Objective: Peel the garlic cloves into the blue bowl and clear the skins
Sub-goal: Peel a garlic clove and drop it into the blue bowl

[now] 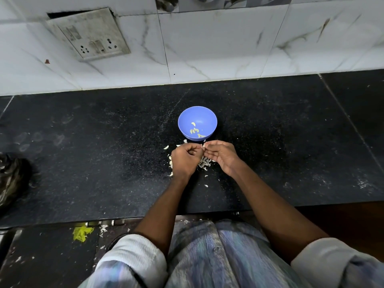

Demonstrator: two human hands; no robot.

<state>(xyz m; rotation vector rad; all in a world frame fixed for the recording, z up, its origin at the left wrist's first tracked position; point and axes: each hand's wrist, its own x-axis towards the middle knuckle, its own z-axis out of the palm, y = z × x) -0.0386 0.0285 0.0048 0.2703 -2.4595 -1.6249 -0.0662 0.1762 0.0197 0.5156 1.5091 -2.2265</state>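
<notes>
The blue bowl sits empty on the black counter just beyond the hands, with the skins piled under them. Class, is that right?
Not quite. The head view shows the blue bowl already holding several peeled garlic cloves. The rest stands: it sits on the black counter beyond both hands, skins beneath them.

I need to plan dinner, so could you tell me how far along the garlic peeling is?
Done: a few cloves lie in the bowl. In hand: left hand and right hand pinch a clove. Left: skins still litter the counter.
</notes>
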